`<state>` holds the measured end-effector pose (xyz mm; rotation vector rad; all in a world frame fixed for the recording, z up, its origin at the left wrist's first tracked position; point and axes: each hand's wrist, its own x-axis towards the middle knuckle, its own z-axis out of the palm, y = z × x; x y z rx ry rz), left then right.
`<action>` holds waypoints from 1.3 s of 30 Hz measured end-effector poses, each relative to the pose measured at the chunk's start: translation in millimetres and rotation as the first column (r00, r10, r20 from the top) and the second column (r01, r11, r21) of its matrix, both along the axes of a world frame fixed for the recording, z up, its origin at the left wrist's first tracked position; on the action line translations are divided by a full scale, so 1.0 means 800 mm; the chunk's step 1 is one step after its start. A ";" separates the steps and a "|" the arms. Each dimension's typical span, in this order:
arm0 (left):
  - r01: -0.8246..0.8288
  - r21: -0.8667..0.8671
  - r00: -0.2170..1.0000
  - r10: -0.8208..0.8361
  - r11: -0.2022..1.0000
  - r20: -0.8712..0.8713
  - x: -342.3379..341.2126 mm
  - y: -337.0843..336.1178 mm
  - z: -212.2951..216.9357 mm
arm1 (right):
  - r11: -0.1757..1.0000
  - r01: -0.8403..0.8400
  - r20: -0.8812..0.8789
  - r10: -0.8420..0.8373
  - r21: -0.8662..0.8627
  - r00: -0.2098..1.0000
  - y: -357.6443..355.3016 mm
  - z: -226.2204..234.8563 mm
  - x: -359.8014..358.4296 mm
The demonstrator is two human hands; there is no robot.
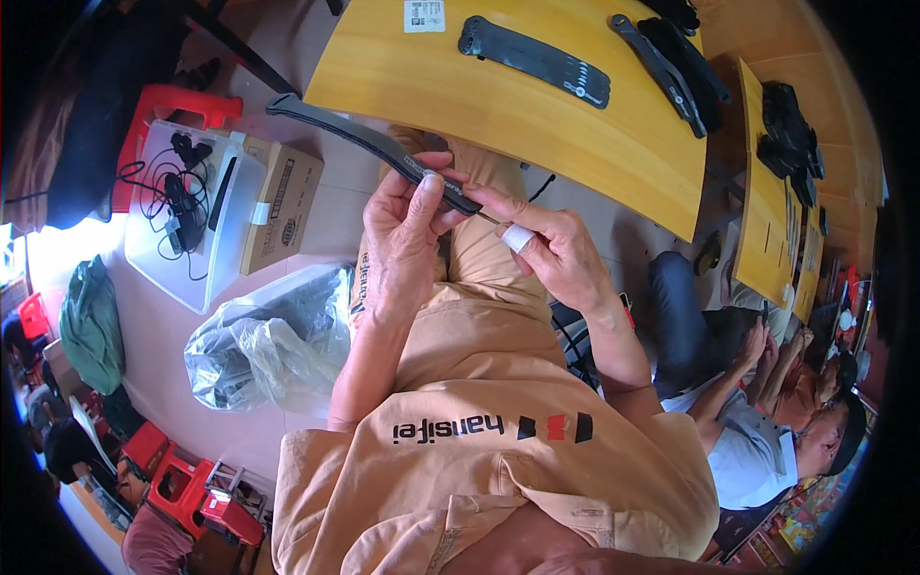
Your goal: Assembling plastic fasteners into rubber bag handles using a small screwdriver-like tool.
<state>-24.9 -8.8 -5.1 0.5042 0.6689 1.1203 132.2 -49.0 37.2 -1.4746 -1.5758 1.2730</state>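
My left hand (402, 225) grips a long, curved black strap (364, 139) near its printed end, with the thumb on top. The strap's far end sticks out to the upper left, past the table edge. My right hand (551, 244) is closed by the strap's near end, its forefinger at the tip. A thin, metal-looking sliver (490, 219) shows between its fingers, too small to name. White tape (518, 237) wraps a digit of this hand. On the yellow table (460, 91) lies a row of similar black straps (537, 65), side by side.
More black straps (661, 77) lie at the table's right. To the left stand a clear plastic bin (153, 240) with cables, a cardboard box (285, 206) and a plastic bag (273, 335). A seated co-worker (747, 450) is at the right, by another yellow table (757, 249).
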 end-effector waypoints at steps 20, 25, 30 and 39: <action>-0.097 -0.049 0.995 0.095 0.994 -0.044 0.011 -0.009 -0.011 | 0.992 0.036 -0.241 -0.066 -0.123 0.968 0.006 -0.015 -0.001; -0.080 -0.065 0.997 0.079 0.995 -0.024 0.012 -0.009 -0.008 | 0.994 0.020 -0.240 -0.046 -0.110 0.970 0.007 -0.008 0.001; -0.097 -0.025 0.993 0.095 0.995 -0.069 0.013 -0.011 -0.005 | 0.997 0.027 -0.144 -0.037 -0.072 0.989 0.005 -0.007 0.000; -0.070 -0.042 0.986 0.062 0.997 -0.152 0.015 -0.007 -0.005 | 0.978 0.106 -0.036 -0.114 -0.182 0.993 0.004 -0.012 -0.001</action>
